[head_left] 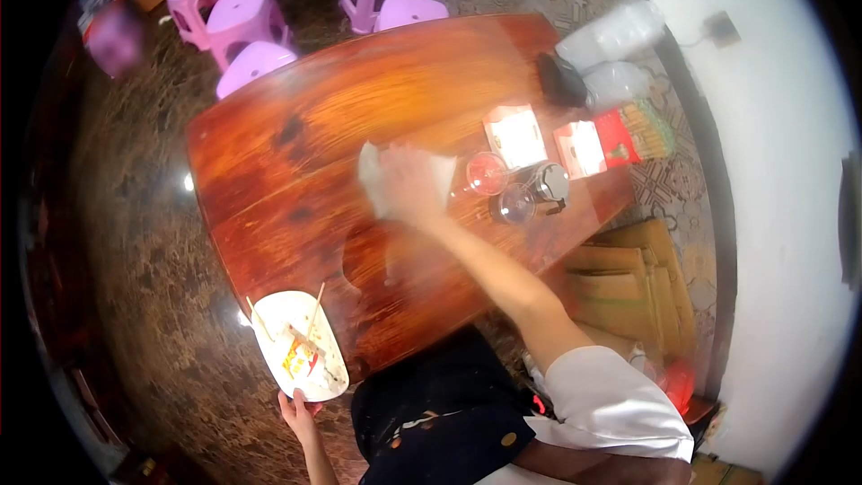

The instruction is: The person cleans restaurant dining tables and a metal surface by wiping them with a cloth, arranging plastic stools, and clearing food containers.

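Observation:
My left hand point(301, 409) grips the near end of a white oblong plate point(289, 305), fingers at its rim, off the table's near left corner. On the plate lie a pair of chopsticks point(315, 310), a crumpled printed wrapper point(301, 357) and dark scraps. My right hand point(411, 181), smeared by motion, is over a whitish cloth point(443, 176) on the wooden table point(296, 189). The cloth shows on both sides of that hand; the fingers are blurred together over it. Just right of the cloth stands a glass jar with red contents point(487, 174).
Beside the red jar are a dark glass jar point(517, 204), a metal-topped dispenser point(549, 182) and two bright boxes point(515, 136). A black object point(561, 80) sits at the far right edge. Purple stools point(245, 22) stand beyond the table; flattened cardboard point(620, 296) leans at right.

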